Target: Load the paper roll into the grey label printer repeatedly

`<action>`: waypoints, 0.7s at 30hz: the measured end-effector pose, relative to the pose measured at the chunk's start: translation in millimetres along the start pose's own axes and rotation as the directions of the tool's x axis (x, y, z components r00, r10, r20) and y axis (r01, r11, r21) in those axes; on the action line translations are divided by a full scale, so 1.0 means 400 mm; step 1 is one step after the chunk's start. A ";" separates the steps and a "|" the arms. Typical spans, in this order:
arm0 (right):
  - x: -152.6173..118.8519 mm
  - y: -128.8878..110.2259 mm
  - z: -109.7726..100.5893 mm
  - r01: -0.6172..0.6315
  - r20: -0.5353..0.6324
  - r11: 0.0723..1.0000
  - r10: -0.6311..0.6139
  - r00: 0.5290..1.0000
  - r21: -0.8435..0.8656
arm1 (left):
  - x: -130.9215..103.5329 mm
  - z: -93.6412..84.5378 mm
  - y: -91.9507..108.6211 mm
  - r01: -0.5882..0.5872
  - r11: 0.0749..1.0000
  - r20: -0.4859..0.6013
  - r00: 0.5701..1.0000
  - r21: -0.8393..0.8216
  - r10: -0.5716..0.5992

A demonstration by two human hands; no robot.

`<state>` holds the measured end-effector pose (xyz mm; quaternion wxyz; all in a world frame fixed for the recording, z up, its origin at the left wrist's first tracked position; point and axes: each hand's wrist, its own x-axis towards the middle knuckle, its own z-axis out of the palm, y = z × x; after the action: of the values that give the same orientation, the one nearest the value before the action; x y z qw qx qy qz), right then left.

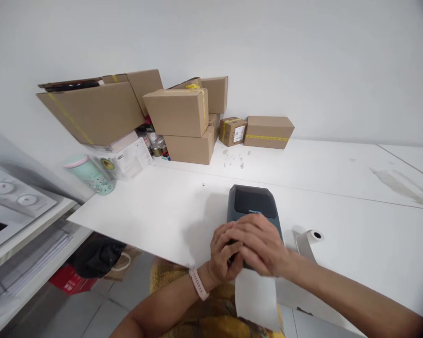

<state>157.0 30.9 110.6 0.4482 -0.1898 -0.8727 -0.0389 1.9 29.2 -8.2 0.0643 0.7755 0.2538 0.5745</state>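
Note:
A dark grey printer-like device (255, 199) stands near the front edge of the white table. My left hand (223, 258), with a pink band on its wrist, is curled at the device's front left side. Over its fingers lies my right hand (262, 241), its fingers bent and pressed together. Something dark shows between the hands, too hidden to name. A strip of white paper (256, 300) hangs from the device's front, below my right hand. Right of the device, a white paper roll (313, 236) lies on the table, partly unrolled behind my right forearm.
Cardboard boxes (188, 150) are stacked at the back left of the table (162, 202); a small taped box (232, 132) and a longer one (268, 131) stand near the wall. A mint tumbler (93, 176) is at the left edge. A shelf (31, 223) holds a white appliance (14, 195).

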 end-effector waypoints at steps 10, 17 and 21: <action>-0.028 0.041 0.006 -0.662 -0.346 0.611 0.792 0.503 0.434 | -0.075 -0.091 0.198 0.881 0.381 0.236 0.448 -0.280 -0.862; -0.057 0.040 -0.007 -0.751 -0.268 0.518 0.855 0.443 0.409 | -0.037 -0.035 0.224 0.948 -0.102 0.595 0.103 -0.301 -0.797; -0.095 0.007 -0.030 -0.807 -0.147 0.568 0.823 0.549 0.164 | -0.022 -0.024 0.239 0.891 -0.221 0.620 0.084 -0.397 -0.780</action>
<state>187.3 19.4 87.2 0.5102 -0.5498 -0.6342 0.1876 21.6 -59.2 24.8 0.7517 0.3249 0.4474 0.3594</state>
